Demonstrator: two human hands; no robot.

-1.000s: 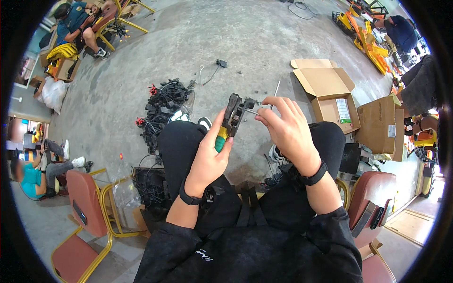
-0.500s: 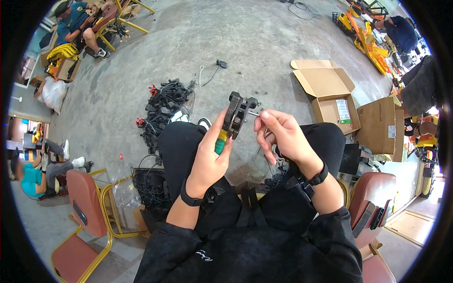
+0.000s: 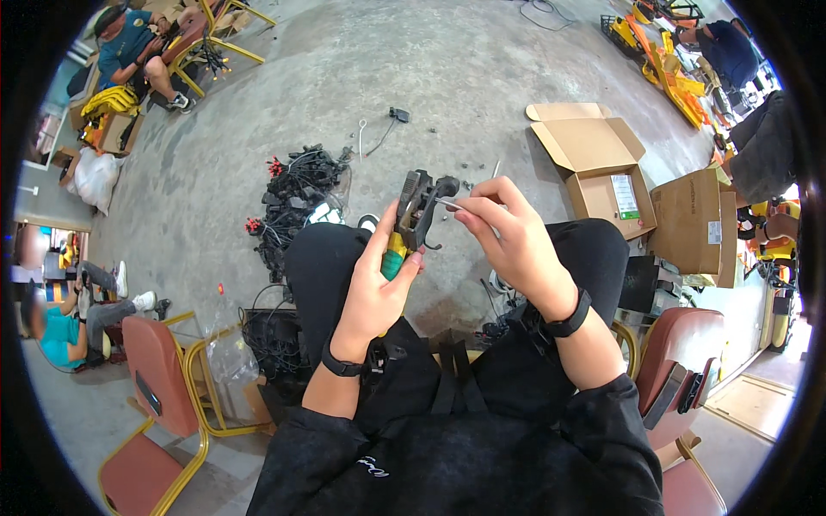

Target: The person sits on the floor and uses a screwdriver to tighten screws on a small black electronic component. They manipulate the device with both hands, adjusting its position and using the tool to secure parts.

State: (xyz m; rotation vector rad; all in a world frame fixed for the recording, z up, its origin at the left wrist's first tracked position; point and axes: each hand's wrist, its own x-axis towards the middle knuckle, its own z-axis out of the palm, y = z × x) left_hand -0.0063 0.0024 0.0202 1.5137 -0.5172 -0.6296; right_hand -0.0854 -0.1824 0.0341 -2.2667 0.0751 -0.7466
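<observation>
At frame centre my left hand (image 3: 379, 288) grips the dark crimping tool (image 3: 419, 209) while my right hand (image 3: 508, 236) pinches a thin wire (image 3: 449, 203) at its head; I judge seating it squarely comes next.

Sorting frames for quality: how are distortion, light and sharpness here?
Head view: strong fisheye bending with a black rim; even daylight, soft shadows on the concrete floor; left hand, right hand and the dark crimping tool sharp; edges smeared.

Dark grey tool (image 3: 419, 209), green-yellow handle (image 3: 393, 256)
</observation>
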